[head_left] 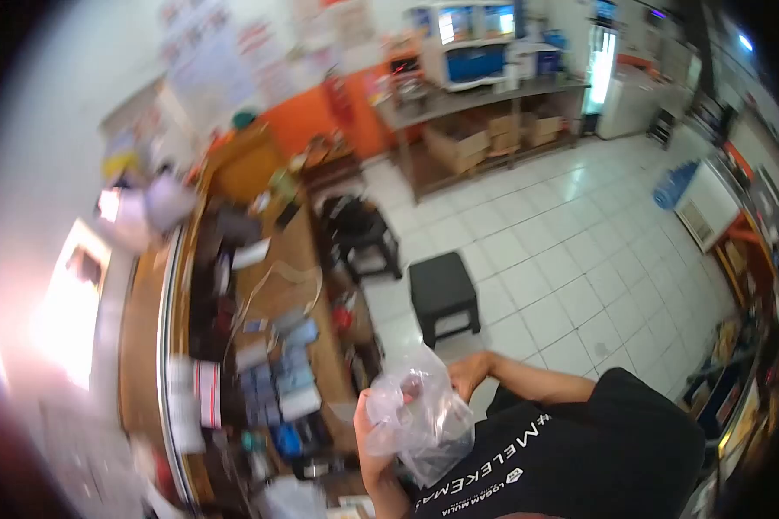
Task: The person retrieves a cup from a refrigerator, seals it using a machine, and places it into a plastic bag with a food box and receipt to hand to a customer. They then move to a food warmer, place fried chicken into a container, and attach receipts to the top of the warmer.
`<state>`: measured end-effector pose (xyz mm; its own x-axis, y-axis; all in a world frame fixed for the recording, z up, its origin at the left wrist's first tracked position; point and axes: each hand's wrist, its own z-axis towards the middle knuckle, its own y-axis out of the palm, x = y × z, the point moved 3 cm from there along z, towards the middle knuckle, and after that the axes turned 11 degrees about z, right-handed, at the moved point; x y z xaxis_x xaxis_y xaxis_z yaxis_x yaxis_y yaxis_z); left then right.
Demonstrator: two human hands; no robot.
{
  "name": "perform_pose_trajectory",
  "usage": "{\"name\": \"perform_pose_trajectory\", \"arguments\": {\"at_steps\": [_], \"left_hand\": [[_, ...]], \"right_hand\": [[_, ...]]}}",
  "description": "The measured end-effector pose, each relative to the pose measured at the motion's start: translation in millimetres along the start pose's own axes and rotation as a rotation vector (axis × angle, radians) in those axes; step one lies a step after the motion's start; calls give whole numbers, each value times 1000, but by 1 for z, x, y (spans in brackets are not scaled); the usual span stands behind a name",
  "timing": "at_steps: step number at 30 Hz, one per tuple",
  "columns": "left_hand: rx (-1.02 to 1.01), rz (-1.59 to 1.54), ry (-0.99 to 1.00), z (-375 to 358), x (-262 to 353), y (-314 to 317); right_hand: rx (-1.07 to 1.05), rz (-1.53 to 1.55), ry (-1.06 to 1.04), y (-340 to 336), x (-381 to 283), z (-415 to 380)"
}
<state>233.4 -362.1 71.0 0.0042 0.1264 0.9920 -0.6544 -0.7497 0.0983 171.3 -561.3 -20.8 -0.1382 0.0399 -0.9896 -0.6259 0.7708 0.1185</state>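
Observation:
A clear plastic bag (437, 424) is held in front of the black shirt, crumpled, with its upper part bunched. My left hand (370, 437) grips the bag's left side, fingers bent round it and partly covered by the film. At the bag's upper right edge, my right hand (469, 374) is closed on the plastic, with some fingers hidden behind it. A small pinkish patch shows through the film; I cannot make out what it is.
Left of me runs a wooden counter (273, 251) with stacked bluish packs (290, 368) and papers. A black stool (444, 285) stands on the white tiles ahead, another (363, 238) beside the counter. At the back, a metal table (485, 99) has cardboard boxes (459, 147) underneath.

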Motion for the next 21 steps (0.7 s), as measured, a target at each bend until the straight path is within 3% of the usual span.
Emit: {"name": "perform_pose_trajectory", "arguments": {"at_steps": [1,3,4,5,6,7,9,11,13,15,16,18,19,21], "left_hand": [[-74,7,36,23,-6,35],[-157,115,-133,67,-16,96],[-282,-93,-137,83,-8,138],[-320,-79,-130,100,-18,163],[-355,38,-147,118,-35,184],[-386,154,-161,134,-51,204],[-382,104,-105,157,-32,267],[-417,68,-179,192,-54,309],[-395,46,-157,233,-91,339],[-451,-22,-153,265,-87,381],[-434,-62,-195,281,-90,406],[-389,14,-203,324,-122,443],[-333,38,-163,346,-134,468],[-273,-31,-199,398,-164,512]], "right_hand": [[79,149,-56,-5,10,-33],[174,316,-156,-30,-2,-97],[103,488,-378,-33,-21,-136],[19,640,-597,-37,-34,-178],[45,972,-605,-49,-16,-210],[63,960,-619,-61,1,-233],[313,1111,-923,-76,-33,-272],[217,1023,-964,-92,-38,-295],[417,1040,-677,-120,-3,-324],[427,1104,-562,-150,10,-360],[434,853,-683,-171,21,-385],[597,464,-660,-229,84,-452],[610,451,-650,-251,106,-486],[792,801,-908,-295,114,-551]]}}
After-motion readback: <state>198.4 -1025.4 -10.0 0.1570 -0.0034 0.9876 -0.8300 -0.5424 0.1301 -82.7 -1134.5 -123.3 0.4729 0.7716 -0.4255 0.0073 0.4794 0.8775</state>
